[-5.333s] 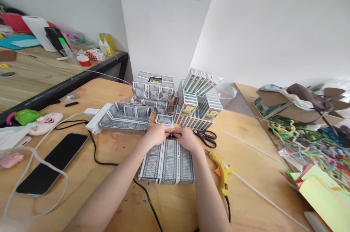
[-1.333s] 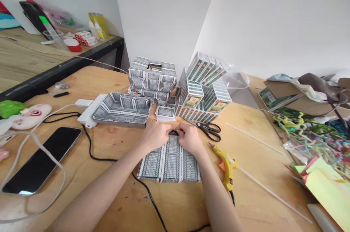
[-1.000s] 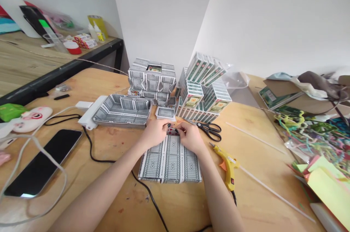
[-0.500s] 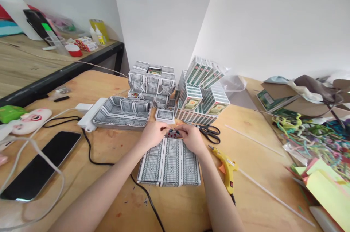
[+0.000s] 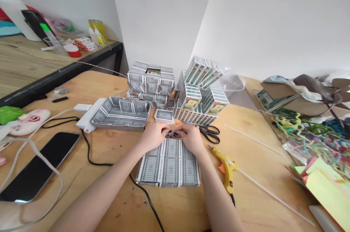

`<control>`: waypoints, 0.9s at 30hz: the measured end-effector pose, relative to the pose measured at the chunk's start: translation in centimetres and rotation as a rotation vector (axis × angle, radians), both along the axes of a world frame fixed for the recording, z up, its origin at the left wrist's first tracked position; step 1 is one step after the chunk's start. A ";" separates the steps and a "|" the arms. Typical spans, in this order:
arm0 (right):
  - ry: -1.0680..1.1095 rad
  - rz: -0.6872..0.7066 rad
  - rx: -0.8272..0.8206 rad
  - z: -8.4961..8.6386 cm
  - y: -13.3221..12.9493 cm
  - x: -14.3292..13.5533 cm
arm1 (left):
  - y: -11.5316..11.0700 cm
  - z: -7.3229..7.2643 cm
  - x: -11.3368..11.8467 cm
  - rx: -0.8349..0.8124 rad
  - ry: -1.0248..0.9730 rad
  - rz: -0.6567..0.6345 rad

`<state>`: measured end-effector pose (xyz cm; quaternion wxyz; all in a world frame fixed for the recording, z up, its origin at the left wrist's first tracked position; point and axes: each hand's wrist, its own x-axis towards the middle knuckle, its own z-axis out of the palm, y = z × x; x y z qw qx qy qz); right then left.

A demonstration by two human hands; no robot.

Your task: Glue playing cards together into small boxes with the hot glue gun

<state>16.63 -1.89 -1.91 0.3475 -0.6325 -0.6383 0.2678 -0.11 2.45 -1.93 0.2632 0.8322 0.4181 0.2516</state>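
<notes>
Between the fingertips of both hands is a playing card (image 5: 173,135), its face with red and dark marks turned toward me. My left hand (image 5: 154,136) pinches its left end, and my right hand (image 5: 191,138) pinches its right end. The card is at the far edge of a flat panel (image 5: 170,166) covered with grey patterned card backs; whether it is attached there I cannot tell. Just beyond my hands lies a small stack of playing cards (image 5: 164,114). Black scissors (image 5: 210,133) lie beside my right hand, with a yellow glue gun (image 5: 228,170) nearer me.
An open tray made of cards (image 5: 120,115) leans by a white power strip (image 5: 91,117). Behind stand a card-covered box (image 5: 151,82) and stacked card packs (image 5: 191,97). A phone (image 5: 41,166) and cables lie left; glue sticks (image 5: 253,139) and colourful pipe cleaners (image 5: 314,140) lie right.
Both hands stay at the panel's far edge, still holding the card, with only slight finger movement. The whole view has shifted a little.
</notes>
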 end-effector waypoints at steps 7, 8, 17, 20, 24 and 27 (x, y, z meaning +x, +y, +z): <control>-0.157 -0.045 0.082 0.1 -0.1 -0.4 | -0.4 0.6 0.1 0.079 0.046 -0.038; -0.166 -0.043 0.087 0.1 -0.1 -0.4 | -0.5 0.7 0.1 0.090 0.047 -0.042; -0.162 -0.025 0.084 0.1 -0.4 -0.6 | -0.7 0.8 0.4 0.125 0.071 -0.052; -0.139 -0.015 0.077 0.1 -0.4 -0.6 | -0.7 0.7 0.4 0.129 0.074 -0.056; -0.147 -0.007 0.069 0.0 -0.4 -0.5 | -0.7 0.5 0.4 0.130 0.070 -0.059; -0.151 0.017 0.071 0.0 -0.4 -0.5 | -0.7 0.4 0.4 0.122 0.072 -0.062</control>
